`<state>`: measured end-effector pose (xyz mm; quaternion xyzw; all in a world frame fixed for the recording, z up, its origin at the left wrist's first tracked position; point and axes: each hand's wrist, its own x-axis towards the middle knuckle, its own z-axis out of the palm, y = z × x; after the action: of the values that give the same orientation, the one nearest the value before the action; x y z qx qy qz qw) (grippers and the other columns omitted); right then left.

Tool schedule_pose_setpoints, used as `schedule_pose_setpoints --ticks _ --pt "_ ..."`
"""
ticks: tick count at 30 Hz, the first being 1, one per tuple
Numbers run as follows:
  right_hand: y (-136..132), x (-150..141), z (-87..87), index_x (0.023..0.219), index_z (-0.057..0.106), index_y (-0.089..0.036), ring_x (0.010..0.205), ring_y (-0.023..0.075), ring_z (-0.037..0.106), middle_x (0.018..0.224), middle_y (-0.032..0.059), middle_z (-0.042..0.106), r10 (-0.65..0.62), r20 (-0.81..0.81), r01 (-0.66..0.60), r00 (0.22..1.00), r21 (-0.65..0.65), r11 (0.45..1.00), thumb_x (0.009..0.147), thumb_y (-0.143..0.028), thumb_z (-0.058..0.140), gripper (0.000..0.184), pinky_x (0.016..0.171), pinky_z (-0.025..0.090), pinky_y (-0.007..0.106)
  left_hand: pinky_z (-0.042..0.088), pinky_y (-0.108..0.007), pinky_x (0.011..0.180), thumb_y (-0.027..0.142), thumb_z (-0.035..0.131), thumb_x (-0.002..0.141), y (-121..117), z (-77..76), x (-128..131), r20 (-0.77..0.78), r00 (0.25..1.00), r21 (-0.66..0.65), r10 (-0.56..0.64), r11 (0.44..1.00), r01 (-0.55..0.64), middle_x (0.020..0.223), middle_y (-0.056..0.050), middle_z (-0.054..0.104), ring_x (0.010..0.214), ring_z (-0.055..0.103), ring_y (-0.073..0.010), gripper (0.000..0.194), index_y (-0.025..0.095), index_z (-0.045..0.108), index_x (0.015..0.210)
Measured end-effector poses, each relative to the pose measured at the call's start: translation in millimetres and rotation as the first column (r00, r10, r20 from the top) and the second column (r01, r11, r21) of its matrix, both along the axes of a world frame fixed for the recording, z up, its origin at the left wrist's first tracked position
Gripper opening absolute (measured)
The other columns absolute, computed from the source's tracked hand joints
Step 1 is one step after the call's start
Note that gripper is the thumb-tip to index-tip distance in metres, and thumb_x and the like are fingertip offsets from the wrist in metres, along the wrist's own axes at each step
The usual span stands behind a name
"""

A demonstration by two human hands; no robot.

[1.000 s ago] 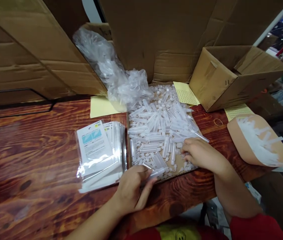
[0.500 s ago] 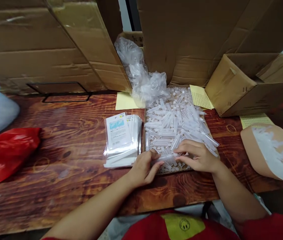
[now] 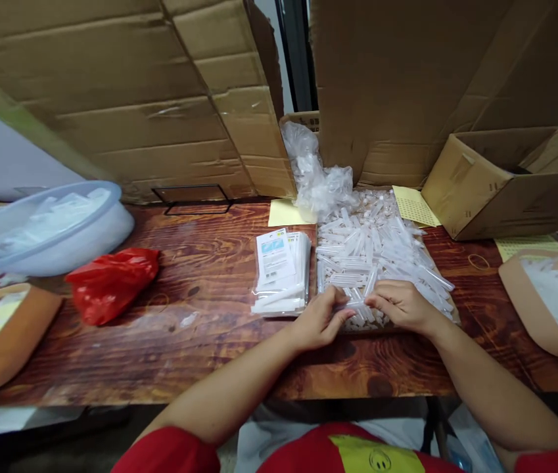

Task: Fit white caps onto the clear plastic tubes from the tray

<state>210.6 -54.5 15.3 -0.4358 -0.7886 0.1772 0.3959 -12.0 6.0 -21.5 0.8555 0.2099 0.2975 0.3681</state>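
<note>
My left hand (image 3: 321, 320) is closed, thumb and fingers pinching one end of a small clear plastic tube (image 3: 356, 304). My right hand (image 3: 403, 306) pinches the other end, its fingers pressed together. Both hands are over the front edge of a shallow cardboard tray (image 3: 316, 276) heaped with loose clear tubes (image 3: 357, 244) and small white pieces. Whether a small piece is also in my right fingertips is hidden. Just left of the tray lies a stack of flat clear packets (image 3: 279, 272) with printed white cards.
A crumpled plastic bag (image 3: 330, 187) sits behind the tray. On the left are a red bag (image 3: 111, 282), a bluish basin (image 3: 86, 230) and a tan container (image 3: 27, 328). To the right stand an open cardboard box (image 3: 480, 190) and another tan container (image 3: 520, 289). Cardboard walls (image 3: 200, 125) rise behind.
The view has turned left, bringing in the basin and left container. My right fingers, earlier slightly apart at the tube's end, are now closed tighter on it. My left hand keeps its pinch.
</note>
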Motion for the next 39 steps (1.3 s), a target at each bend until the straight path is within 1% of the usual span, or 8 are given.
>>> schedule_pose_setpoints --ticks 5,9,14,22,30,32,35,39 --pt "-5 0 6.2 0.112 0.063 -0.02 0.079 0.0179 0.063 0.093 0.0067 0.068 -0.064 0.01 0.064 0.998 -0.121 0.991 0.089 -0.037 0.065 0.029 0.068 0.051 0.029 0.044 -0.034 0.073 0.036 0.051 0.094 -1 2.9 2 0.005 1.0 -0.032 0.01 0.999 -0.01 0.087 -0.006 0.058 0.078 0.055 -0.0193 0.017 0.021 0.044 0.096" --pt "-5 -5 2.1 0.085 0.064 -0.019 0.061 0.014 0.058 0.068 0.0014 0.063 -0.061 0.023 0.064 0.998 -0.182 0.981 0.095 -0.037 0.054 0.023 0.056 0.045 0.025 0.043 -0.033 0.074 0.038 0.052 0.093 0 3.9 2 0.038 0.999 -0.07 0.03 0.997 -0.027 0.086 -0.004 0.056 0.078 0.053 -0.0183 0.018 0.021 0.045 0.095" --pt "-3 -9 -4.6 0.107 0.062 -0.02 0.066 0.0146 0.061 0.081 0.0028 0.067 -0.107 -0.037 0.102 0.994 -0.115 0.988 0.091 -0.039 0.06 0.024 0.057 0.047 0.025 0.042 -0.032 0.078 0.042 0.052 0.094 3 6.3 3 0.074 0.994 -0.163 0.079 0.984 -0.066 0.087 -0.002 0.053 0.081 0.05 -0.017 0.023 0.02 0.046 0.092" --pt "-3 -13 -11.2 0.099 0.06 -0.019 0.066 0.0145 0.059 0.081 0.0037 0.066 -0.103 0.014 0.104 0.995 -0.038 0.994 0.093 -0.034 0.058 0.017 0.061 0.046 0.025 0.039 -0.029 0.08 0.054 0.056 0.091 8 12.0 2 0.103 0.995 -0.358 0.017 0.933 0.021 0.085 0.001 0.05 0.081 0.047 -0.0148 0.036 0.02 0.045 0.085" --pt "-4 -13 -7.7 0.103 0.06 -0.019 0.074 0.0153 0.058 0.089 0.006 0.066 -0.027 0.007 0.027 1.0 0.041 0.999 0.094 -0.029 0.055 0.014 0.069 0.046 0.027 0.029 -0.023 0.058 0.048 0.062 0.088 4 13.6 6 0.194 0.979 -0.676 -0.053 0.716 0.173 0.069 0.007 0.04 0.059 0.033 -0.0085 0.035 0.021 0.04 0.084" --pt "-5 -16 -7.2 0.092 0.061 -0.019 0.068 0.0142 0.055 0.077 0.0031 0.062 -0.042 -0.032 0.042 0.999 -0.012 0.999 0.095 -0.03 0.054 0.014 0.064 0.042 0.026 0.032 -0.024 0.059 0.045 0.06 0.09 2 16.4 4 0.176 0.983 -0.628 -0.054 0.762 0.154 0.071 0.006 0.041 0.061 0.035 -0.0092 0.032 0.021 0.039 0.085" --pt "-7 -21 -6.4 0.074 0.056 -0.019 0.057 0.0115 0.045 0.06 -0.0025 0.049 -0.099 -0.17 0.046 0.98 -0.292 0.955 0.094 -0.042 0.054 0.03 0.055 0.035 0.025 0.037 -0.026 0.067 0.036 0.056 0.093 -2 20.6 1 0.061 0.998 -0.294 -0.033 0.954 0.049 0.078 0.002 0.046 0.071 0.042 -0.0119 0.022 0.02 0.042 0.085" --pt "-6 -24 -2.0 0.065 0.049 -0.02 0.043 0.0084 0.028 0.048 -0.008 0.033 -0.159 -0.415 -0.178 0.896 -0.663 0.727 0.087 -0.063 0.052 0.048 0.043 0.021 0.025 0.035 -0.027 0.061 0.023 0.048 0.096 -7 19.3 1 0.005 0.998 0.16 -0.066 0.985 0.065 0.073 0.001 0.045 0.065 0.04 -0.0124 0.019 0.021 0.041 0.079"
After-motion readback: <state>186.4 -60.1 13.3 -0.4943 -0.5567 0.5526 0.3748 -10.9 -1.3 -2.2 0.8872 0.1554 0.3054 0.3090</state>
